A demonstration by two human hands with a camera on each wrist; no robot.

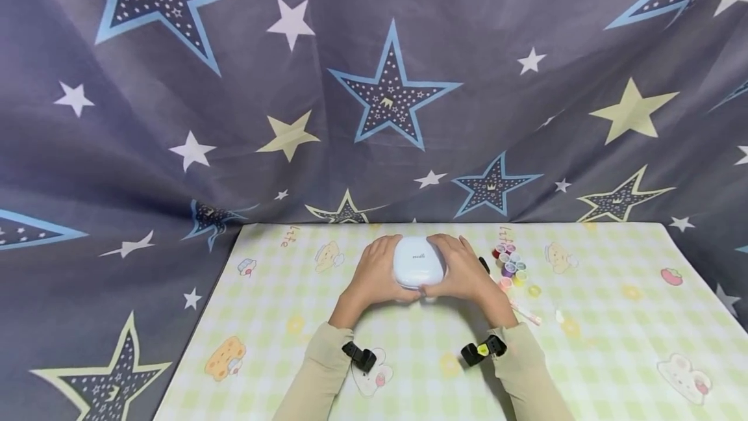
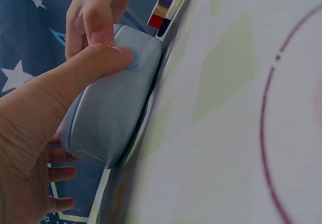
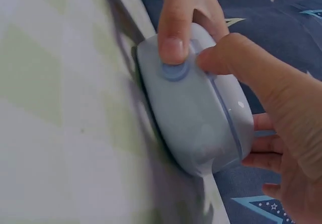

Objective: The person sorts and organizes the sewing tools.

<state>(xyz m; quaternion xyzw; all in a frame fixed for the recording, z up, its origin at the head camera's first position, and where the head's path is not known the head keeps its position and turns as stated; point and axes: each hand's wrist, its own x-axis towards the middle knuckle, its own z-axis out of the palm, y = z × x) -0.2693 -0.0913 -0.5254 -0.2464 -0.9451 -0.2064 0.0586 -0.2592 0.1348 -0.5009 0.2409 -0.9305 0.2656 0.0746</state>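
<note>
A pale blue rounded box (image 1: 417,262) with a seam round its side and small lettering on its lid sits on the table between both hands. My left hand (image 1: 376,271) grips its left side, the thumb pressing a round blue button (image 3: 175,71) on the front face. From the other side my right hand (image 1: 461,271) holds the box, its thumb at the seam beside the button and its fingers round the right side. In the wrist views the lid looks shut. Whatever the box contains is hidden.
Right of the box stands a cluster of small coloured pots (image 1: 510,267), partly behind the right hand. A yellow ring-like piece (image 1: 534,290) and a slim pale stick (image 1: 526,312) lie near them. A star-patterned curtain (image 1: 397,174) hangs behind the checked tablecloth (image 1: 280,369).
</note>
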